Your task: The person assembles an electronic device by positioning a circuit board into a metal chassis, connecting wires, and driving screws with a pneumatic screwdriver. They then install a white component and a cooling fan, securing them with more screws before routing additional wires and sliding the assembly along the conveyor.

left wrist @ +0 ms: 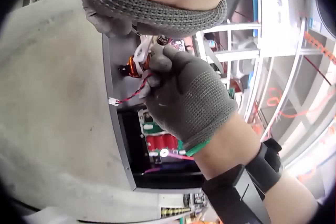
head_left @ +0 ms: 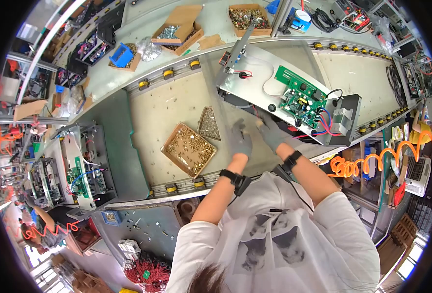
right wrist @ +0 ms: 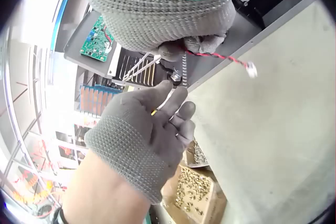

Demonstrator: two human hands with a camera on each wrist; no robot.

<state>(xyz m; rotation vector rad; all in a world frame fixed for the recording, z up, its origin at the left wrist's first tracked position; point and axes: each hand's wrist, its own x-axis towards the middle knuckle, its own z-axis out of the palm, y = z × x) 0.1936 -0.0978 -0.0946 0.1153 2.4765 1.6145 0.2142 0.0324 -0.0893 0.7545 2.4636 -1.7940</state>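
Observation:
A metal chassis (head_left: 260, 63) with a green circuit board (head_left: 301, 97) on its upper face lies tilted across the bench. Both gloved hands are at its near edge. My right hand (head_left: 270, 134), in a grey glove with a green cuff, pinches a twisted red-and-black wire (right wrist: 220, 57). The wire's white connector (right wrist: 252, 70) hangs free over the chassis wall. Close by, my left hand (right wrist: 147, 129) has its fingers loosely bent, with nothing visible in them. A copper-coloured coil (left wrist: 135, 67) and a white strip (left wrist: 142, 50) show inside the chassis beside the right fingertips.
On the bench to the left are a cardboard box of brass-coloured screws (head_left: 189, 149) and a tray of small silver parts (head_left: 208, 124). Rollers (head_left: 168, 73) line the bench edges. Another chassis (head_left: 86, 166) stands far left. An orange coiled hose (head_left: 372, 161) hangs at right.

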